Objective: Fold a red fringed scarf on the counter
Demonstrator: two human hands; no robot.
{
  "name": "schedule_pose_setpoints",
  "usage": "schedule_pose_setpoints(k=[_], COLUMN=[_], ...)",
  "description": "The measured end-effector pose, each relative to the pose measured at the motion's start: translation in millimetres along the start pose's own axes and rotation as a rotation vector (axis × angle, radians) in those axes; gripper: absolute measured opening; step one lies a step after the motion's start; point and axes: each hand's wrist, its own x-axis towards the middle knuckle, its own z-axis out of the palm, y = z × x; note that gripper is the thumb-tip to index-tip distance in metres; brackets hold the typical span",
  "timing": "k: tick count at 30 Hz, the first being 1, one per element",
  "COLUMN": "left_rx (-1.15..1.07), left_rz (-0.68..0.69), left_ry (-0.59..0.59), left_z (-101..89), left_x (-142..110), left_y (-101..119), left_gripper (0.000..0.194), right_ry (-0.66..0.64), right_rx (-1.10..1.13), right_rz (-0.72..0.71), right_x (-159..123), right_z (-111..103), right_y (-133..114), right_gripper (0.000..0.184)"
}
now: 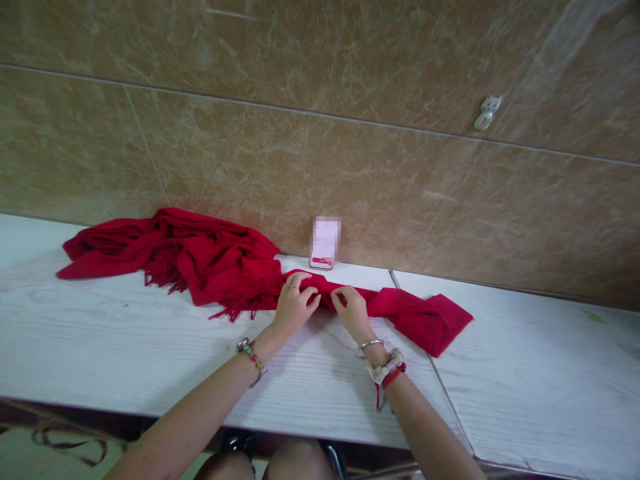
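Note:
A long red scarf (215,257) with fringe lies along the white wood-grain table (165,353). Its left part is bunched up in loose folds, while the stretch between my hands is gathered narrow and the right end spreads flat. My left hand (296,303) pinches the narrow middle of the scarf, thumb and forefinger close together. A little to the right, my right hand (351,308) also has its fingers closed on the fabric. Between the two hands the cloth is partly hidden by my fingertips.
A phone (325,243) with a blurred-out screen leans on the brown marble-tiled wall (350,180) behind the scarf. Higher on the wall sits a small white cat-shaped hook (488,112). A seam between table boards runs by my right forearm. My knees (297,460) are below the front edge.

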Motion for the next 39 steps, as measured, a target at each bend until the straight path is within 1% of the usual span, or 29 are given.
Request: schedule_pose_setpoints(k=[5,8,11,17,21,23,27,32,35,39], left_rx=[-0.036,-0.068,-0.093,-0.134,-0.163,-0.186,-0.228,-0.234,-0.222,-0.205], left_rz=[-0.143,-0.225,-0.278,-0.299,-0.314,-0.343,-0.4,-0.44,-0.481,-0.487], left_ry=[0.075,0.115,0.128,0.122,0.126,0.127,0.143,0.186,0.187,0.188], left_z=[-2.5,-2.6,-1.4,4.4,6.2,5.1,-0.1,-5.2,-6.5,-9.1], left_x=[0.7,0.6,-0.1,-2.5,-1.8,-0.8,0.7,1.7,2.3,3.4], left_y=[2.2,4.4,6.4,7.7,8.6,9.4,8.3,-5.5,-16.8,-24.8], left_gripper=[0.008,0.009,0.009,0.009,0.011,0.012,0.012,0.012,0.012,0.012], right_ry=[-0.031,-0.02,0.003,0.002,0.027,0.049,0.15,0.318,0.365,0.385], right_rx=[0.186,0.279,0.334,0.329,0.307,0.288,0.228,0.162,0.125,0.084], right_rz=[0.099,0.169,0.212,0.198,0.189,0.189,0.222,0.268,0.271,0.267], right_x=[-0.1,-0.3,-0.1,-0.6,-0.7,0.9,9.2,19.3,20.9,20.9], right_z=[-1.0,0.6,1.6,1.5,2.3,1.0,-11.7,-40.4,-53.3,-58.7], right_y=[-3.4,-4.4,-4.4,-5.5,-6.5,-5.8,1.4,19.3,29.0,34.7], right_gripper=[0.014,0.018,0.021,0.022,0.023,0.023,0.024,0.029,0.03,0.03])
